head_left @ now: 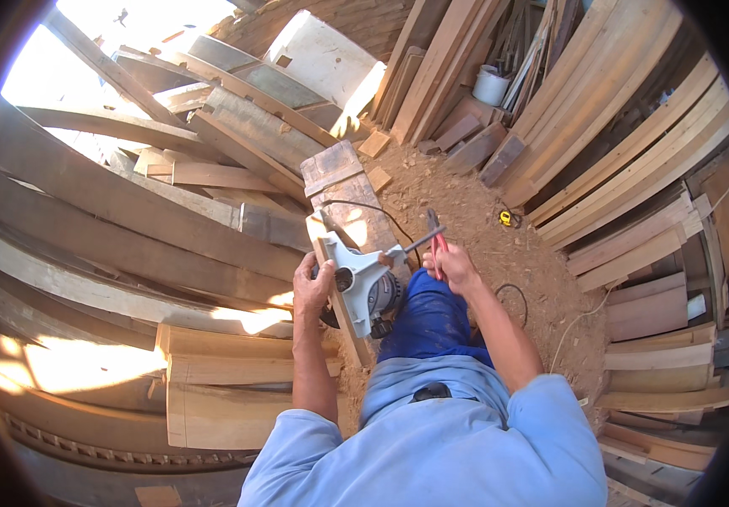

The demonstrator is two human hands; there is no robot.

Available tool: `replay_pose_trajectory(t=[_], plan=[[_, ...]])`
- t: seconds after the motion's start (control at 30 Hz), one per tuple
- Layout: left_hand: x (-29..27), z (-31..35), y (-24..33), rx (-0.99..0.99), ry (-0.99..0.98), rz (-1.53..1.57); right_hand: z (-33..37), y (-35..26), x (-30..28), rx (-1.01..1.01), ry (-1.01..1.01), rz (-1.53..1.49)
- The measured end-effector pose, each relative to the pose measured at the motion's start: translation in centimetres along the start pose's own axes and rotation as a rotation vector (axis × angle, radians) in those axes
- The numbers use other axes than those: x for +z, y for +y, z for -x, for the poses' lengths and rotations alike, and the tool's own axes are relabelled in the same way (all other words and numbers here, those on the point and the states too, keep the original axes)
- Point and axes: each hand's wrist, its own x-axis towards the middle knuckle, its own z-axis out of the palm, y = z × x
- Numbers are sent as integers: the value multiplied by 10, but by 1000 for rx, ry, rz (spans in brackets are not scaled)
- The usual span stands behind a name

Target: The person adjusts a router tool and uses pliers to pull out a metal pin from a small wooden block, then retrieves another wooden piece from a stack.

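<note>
A corded power tool (371, 283) with a pale grey metal base and dark round body rests by my thigh, its base against a narrow wooden strip (343, 291). My left hand (313, 283) grips the strip's left side, thumb over the edge and fingers partly hidden behind. My right hand (455, 269) is closed round red-handled pliers (439, 247). Their dark jaws point away from me, close to a metal rod (419, 242) sticking out from the tool's base. Whether the jaws touch the rod, I cannot tell.
A worn plank (336, 173) lies beyond the tool, with a black cord (373, 205) across it. Long boards (144, 224) are stacked on the left; more timber (584, 110) leans at the right. A yellow tape measure (509, 219) sits on the sawdust-covered floor (474, 203). A white bucket (489, 87) stands farther back.
</note>
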Motion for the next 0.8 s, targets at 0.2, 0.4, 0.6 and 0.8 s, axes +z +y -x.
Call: replay_pose_trajectory(t=[0.2,0.4,0.6,0.8], plan=[[2,-10,-1,-33,34,12,121,37,14,-317,-100,-248],[15,-10,10,-91,58,-106,153,28,32,59,-310,-509],[42,4,28,-12,102,-288,144,33,34,128,-533,-650],[45,6,34,3,122,-417,145,38,39,139,-509,-627]])
